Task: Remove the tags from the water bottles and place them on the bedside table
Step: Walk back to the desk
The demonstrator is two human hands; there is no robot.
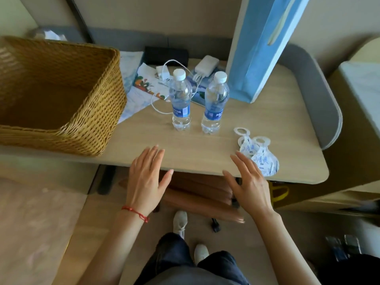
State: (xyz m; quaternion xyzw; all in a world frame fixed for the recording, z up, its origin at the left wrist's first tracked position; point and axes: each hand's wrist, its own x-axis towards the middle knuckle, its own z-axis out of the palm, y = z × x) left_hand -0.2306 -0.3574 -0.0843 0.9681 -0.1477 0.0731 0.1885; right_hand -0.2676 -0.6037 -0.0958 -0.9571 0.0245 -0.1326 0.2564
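pale wood-grain tabletop (205, 145) carried everything you needed: the two clear plastic water bottles with white caps, the left bottle (180, 99) and the right bottle (216, 101), stood upright side by side near its middle, necks bare. the two white paper tags with ring-shaped tops (257, 153) lay flat and overlapping near the front right corner, close to the rounded edge.

your left hand (144, 179) hovered over the front edge with its fingers (154, 155) spread and released, grasping nothing. your right hand (248, 182) did the same, its fingers (242, 161) loose and empty, with the tips just beside the nearer tag, possibly brushing it; contact could not be told.

by my reading the task looked essentially done, so the risks were small ones. a careless sweep of your right hand could have pushed the light tags off the near edge to the floor, since they sat so close to it. a reach forward with either hand could have tipped a bottle, both being tall and narrow. the white charging cable (162, 99) looped just beside the left bottle's base, and a snag on it might have dragged that bottle over. the large woven wicker basket (61, 95) overhung the table's left end and could have shifted if bumped.
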